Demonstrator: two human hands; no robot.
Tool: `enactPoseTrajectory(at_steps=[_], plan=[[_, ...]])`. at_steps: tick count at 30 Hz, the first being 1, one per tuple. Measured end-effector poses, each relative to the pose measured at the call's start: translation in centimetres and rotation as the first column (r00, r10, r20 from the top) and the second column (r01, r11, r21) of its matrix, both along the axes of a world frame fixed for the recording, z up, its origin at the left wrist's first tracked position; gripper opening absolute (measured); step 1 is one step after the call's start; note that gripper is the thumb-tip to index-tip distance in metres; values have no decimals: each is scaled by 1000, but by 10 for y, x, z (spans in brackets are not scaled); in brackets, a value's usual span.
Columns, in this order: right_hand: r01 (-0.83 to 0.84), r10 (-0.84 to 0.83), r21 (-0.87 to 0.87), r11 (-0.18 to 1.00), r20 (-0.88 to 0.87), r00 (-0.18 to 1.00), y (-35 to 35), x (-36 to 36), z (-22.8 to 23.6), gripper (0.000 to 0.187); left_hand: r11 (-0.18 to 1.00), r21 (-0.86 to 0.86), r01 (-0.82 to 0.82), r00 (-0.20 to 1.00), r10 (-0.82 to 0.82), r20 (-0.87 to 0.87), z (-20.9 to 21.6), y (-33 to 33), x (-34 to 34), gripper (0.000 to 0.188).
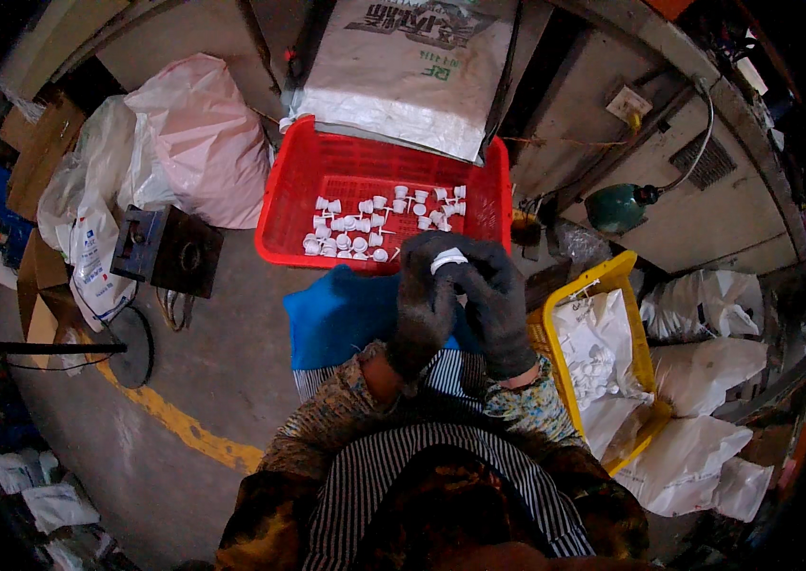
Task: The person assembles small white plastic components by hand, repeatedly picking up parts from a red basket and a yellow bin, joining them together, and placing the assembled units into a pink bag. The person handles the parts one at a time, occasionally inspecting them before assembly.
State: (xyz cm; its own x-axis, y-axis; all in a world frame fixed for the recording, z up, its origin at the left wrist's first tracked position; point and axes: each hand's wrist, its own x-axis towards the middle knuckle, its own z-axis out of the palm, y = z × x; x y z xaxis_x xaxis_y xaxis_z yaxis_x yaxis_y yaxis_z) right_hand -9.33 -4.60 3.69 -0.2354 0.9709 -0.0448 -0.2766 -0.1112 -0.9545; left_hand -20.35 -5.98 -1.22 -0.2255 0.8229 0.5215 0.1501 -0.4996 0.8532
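Both my hands wear dark grey gloves and meet in front of me, just over the near edge of a red plastic basket (279,200). Between them they grip a small white plastic part (448,259), mostly hidden by the fingers. My left hand (422,309) is closed around it from the left. From the right, the bent fingers of my right hand (496,305) press on the same part. Several similar white plastic pieces (350,224), round-capped and some with thin stems, lie loose in the basket.
To my right stands a yellow basket (648,366) with a white bag and white pieces in it. White sacks (698,457) lie beyond it. A green lamp (617,207) hangs at the right. At left are a dark metal box (169,249), a pink bag (208,133) and a round stand base (131,347).
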Motion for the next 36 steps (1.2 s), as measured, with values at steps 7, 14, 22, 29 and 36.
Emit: enactPoseTrajectory(at_steps=[7,14,22,29,36], plan=[[-86,-71,376,923,384,921,7,1,-1,37,980,-159,120,978,-89,189,0,3,-7,38],[-241,239,1,971,117,964,13,11,17,47,919,-145,366,920,-334,205,22,1,-34,57],[-131,55,284,950,261,964,-3,-4,-13,40,983,-23,183,978,-180,104,-21,1,-26,57],[-144,-248,533,834,594,765,-6,-4,-3,36,931,-185,314,948,-299,105,-7,-4,-44,52],[-88,-292,521,849,600,745,-11,7,-3,22,742,-356,568,821,-481,309,-7,-16,-52,45]])
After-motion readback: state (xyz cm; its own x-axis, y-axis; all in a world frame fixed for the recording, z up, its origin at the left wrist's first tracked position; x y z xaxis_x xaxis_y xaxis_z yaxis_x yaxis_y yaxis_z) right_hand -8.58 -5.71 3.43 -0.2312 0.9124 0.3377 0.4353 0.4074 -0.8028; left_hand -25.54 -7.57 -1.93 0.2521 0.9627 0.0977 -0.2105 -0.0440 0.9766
